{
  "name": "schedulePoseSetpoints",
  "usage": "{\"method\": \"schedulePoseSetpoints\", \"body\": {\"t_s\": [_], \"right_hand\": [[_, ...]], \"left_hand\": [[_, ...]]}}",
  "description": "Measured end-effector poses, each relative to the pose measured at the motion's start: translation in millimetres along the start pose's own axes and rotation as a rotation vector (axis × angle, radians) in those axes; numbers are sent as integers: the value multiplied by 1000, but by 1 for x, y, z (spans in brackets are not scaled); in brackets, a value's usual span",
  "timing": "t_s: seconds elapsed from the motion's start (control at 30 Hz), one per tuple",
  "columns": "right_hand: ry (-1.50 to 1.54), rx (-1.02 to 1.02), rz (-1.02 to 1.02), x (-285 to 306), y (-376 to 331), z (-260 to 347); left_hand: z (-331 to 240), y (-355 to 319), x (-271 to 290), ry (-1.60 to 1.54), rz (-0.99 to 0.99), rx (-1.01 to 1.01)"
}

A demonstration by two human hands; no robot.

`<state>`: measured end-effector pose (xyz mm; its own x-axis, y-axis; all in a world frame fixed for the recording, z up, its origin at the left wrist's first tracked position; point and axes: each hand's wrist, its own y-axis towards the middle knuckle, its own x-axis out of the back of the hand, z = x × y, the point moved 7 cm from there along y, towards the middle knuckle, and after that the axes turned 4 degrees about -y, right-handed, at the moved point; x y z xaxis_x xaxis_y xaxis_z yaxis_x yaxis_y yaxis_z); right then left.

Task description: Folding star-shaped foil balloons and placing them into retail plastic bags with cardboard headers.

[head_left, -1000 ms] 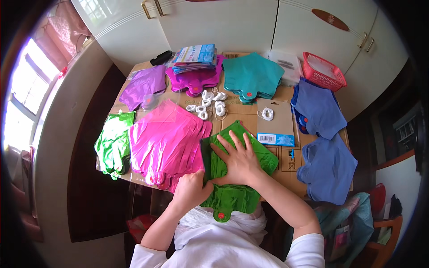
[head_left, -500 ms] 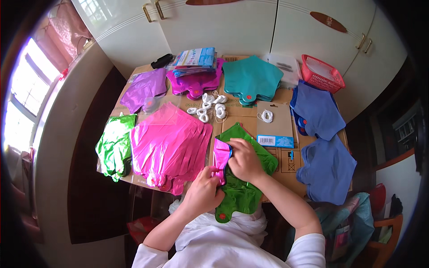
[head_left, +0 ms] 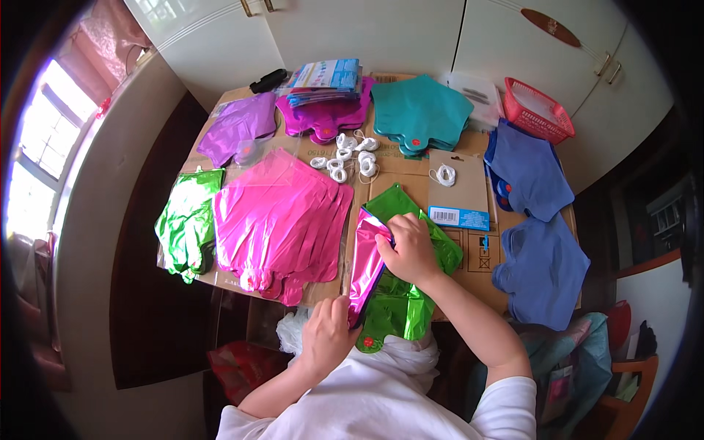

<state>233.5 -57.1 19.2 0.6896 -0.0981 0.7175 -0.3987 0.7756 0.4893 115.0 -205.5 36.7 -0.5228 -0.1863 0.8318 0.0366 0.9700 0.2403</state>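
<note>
A folded pink foil balloon (head_left: 367,268) with a dark blue edge is stretched between my hands above a flat green foil balloon (head_left: 400,308). Its lower end is gripped by my left hand (head_left: 328,334), fingers closed, near the table's front edge. Higher up, my right hand (head_left: 412,248) pinches the other end and rests over the green foil. A red dot marks the green balloon's rounded tab. Left of my hands lies a fanned stack of pink foil balloons (head_left: 279,220). To the right, a brown card (head_left: 458,180) carries a coil of white string (head_left: 445,174).
Around the cardboard-covered table lie bright green foil (head_left: 187,220), purple foil (head_left: 238,128), a teal stack (head_left: 422,114) and blue stacks (head_left: 546,271). Printed packets (head_left: 326,81) sit on magenta foil. White string coils (head_left: 367,163) lie mid-table; a red basket (head_left: 539,110) stands back right.
My left hand has moved down toward the table's front edge, drawing the pink foil into a longer strip. My right hand keeps its hold near the top.
</note>
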Motion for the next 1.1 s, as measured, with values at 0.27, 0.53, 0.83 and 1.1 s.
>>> {"method": "schedulePoseSetpoints", "body": {"t_s": [0.27,0.53,0.83,1.1], "right_hand": [[17,6,2,-2,-1,-1],[108,-46,-55,4,1,-4],[72,-14,-58,3,0,-4],[70,-23,-55,4,0,-6]], "left_hand": [[-10,-21,-20,86,-3,-213],[-8,-13,-20,57,187,-288],[9,57,-1,175,317,-500],[14,82,-18,240,490,-547]]}}
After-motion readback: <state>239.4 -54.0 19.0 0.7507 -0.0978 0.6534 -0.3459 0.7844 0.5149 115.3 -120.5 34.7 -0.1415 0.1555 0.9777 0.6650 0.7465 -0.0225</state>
